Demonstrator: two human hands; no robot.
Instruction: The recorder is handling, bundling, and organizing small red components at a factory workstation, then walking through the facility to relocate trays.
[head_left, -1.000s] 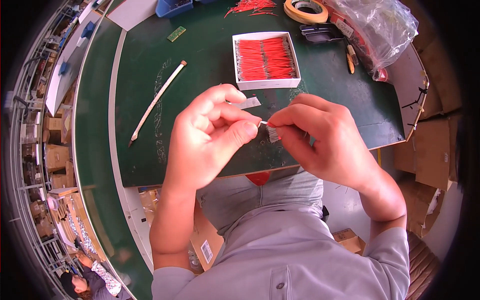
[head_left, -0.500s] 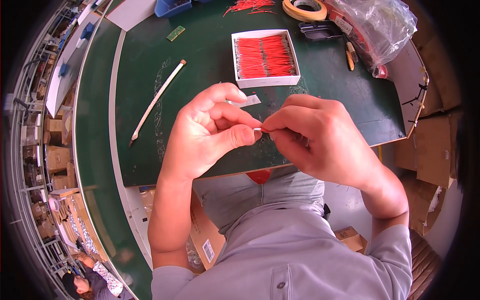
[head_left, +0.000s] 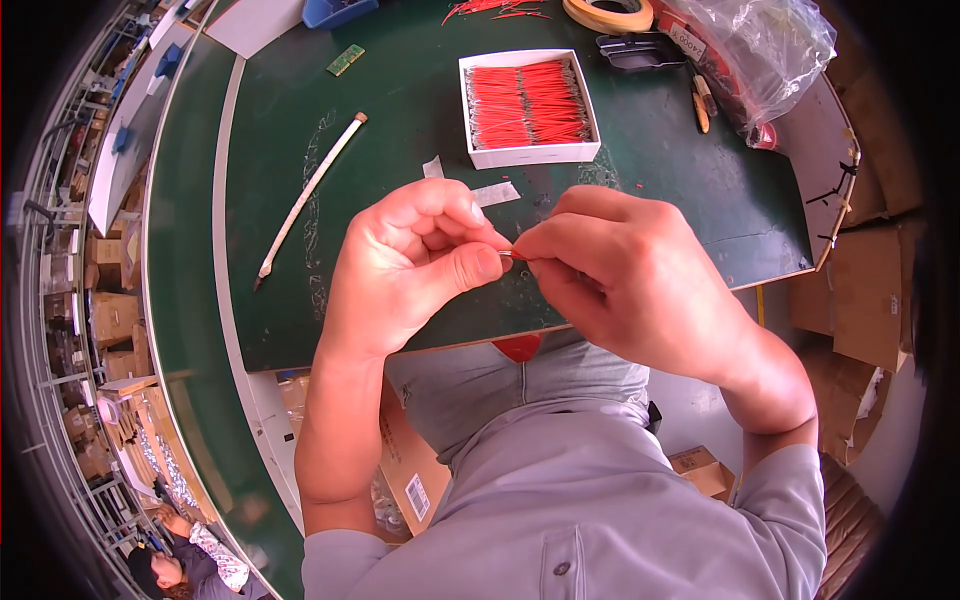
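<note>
Over the near part of the green table my two hands meet, fingertip to fingertip. My left hand (head_left: 405, 265) pinches one end of a short red wire (head_left: 517, 254) between thumb and fingers. The other end sits in the pinch of my right hand (head_left: 630, 270); most of the wire is hidden by the fingers. Just beyond the hands stands a white box (head_left: 530, 157) filled with rows of red wires (head_left: 528, 103) with silvery ends. Two small pale strips lie on the table, one white strip (head_left: 495, 193) close behind my left fingers.
A long pale stick (head_left: 312, 198) lies at left, beyond it a small green circuit board (head_left: 346, 59). At the back are a blue bin (head_left: 338, 10), loose red wires (head_left: 497, 9) and a tape roll (head_left: 607, 12). A black tray (head_left: 641, 51), a knife (head_left: 700, 107) and a plastic bag (head_left: 765, 50) lie right.
My left fingers have closed in toward the thumb on the wire end, whose white tip showed before. Both hands stay together, shifted very slightly left.
</note>
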